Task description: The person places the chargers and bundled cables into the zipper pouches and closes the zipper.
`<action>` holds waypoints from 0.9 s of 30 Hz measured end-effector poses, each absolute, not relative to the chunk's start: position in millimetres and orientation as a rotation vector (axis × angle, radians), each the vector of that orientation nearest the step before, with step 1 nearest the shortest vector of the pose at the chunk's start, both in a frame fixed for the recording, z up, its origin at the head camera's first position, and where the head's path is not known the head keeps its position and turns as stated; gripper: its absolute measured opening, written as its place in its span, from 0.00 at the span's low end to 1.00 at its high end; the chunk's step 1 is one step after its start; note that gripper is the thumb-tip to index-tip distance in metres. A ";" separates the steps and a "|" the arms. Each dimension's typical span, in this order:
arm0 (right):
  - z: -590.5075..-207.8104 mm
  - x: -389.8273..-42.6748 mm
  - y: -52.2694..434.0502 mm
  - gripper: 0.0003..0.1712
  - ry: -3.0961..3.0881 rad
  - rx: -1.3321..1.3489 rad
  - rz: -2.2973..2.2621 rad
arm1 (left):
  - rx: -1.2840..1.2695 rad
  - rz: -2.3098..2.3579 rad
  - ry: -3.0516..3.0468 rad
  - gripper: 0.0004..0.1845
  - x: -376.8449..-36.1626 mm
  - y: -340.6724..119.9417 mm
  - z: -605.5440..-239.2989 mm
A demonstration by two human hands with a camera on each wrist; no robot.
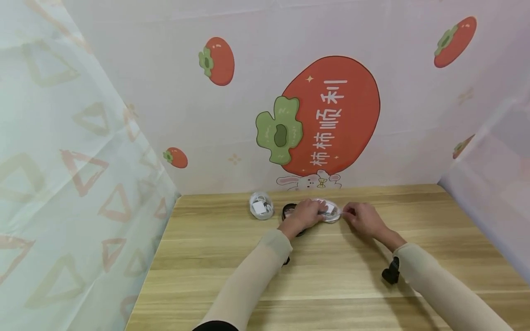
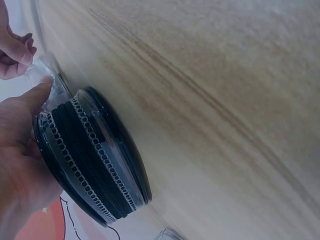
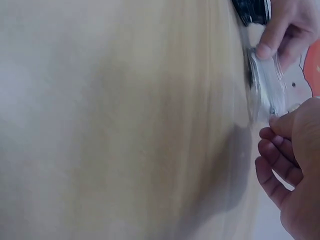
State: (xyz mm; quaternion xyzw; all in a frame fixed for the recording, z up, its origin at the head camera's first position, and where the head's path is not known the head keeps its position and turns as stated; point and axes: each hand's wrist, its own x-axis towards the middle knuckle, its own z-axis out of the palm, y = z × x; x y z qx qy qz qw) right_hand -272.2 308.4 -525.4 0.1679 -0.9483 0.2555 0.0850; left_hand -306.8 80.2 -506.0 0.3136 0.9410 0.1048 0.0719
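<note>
From the head camera, both hands meet near the far edge of the wooden table [image 1: 331, 271]. The left hand [image 1: 304, 215] lies with curled fingers over a clear round pouch [image 1: 331, 212] and partly covers a black round zip case [image 1: 289, 210] just to its left. The right hand [image 1: 364, 218] pinches the pouch's right rim with thumb and fingertips. Further left of the left hand, apart from both, sits another clear round pouch holding a white charger and cable [image 1: 261, 205]. A persimmon-printed backdrop [image 1: 327, 115] stands beyond the hands.

In the left wrist view, the left hand [image 2: 22, 165] cups the black round zip case [image 2: 92, 157], which stands on edge against the table [image 2: 215, 100], zipper teeth showing; its thumb presses the clear pouch [image 2: 47, 80] beyond. Fingers of the right hand [image 2: 15, 52] pinch that plastic.

In the right wrist view, the right hand [image 3: 292, 170] has its fingers curled and its thumb on the clear pouch [image 3: 267, 87], while the left hand [image 3: 285, 27] grips the pouch's other end, next to the black case [image 3: 250, 10]. The rest is blurred.
</note>
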 end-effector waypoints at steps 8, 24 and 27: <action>-528.6 -284.4 311.7 0.04 -2.809 0.478 0.737 | 0.947 0.295 2.838 0.29 -307.2 81.8 -507.6; -538.4 -271.6 308.9 0.03 -2.808 0.495 0.833 | 1.050 0.289 2.825 0.25 -308.5 81.2 -507.6; -538.8 -269.2 306.5 0.04 -2.800 0.508 0.863 | 1.058 0.279 2.833 0.27 -306.2 81.6 -504.7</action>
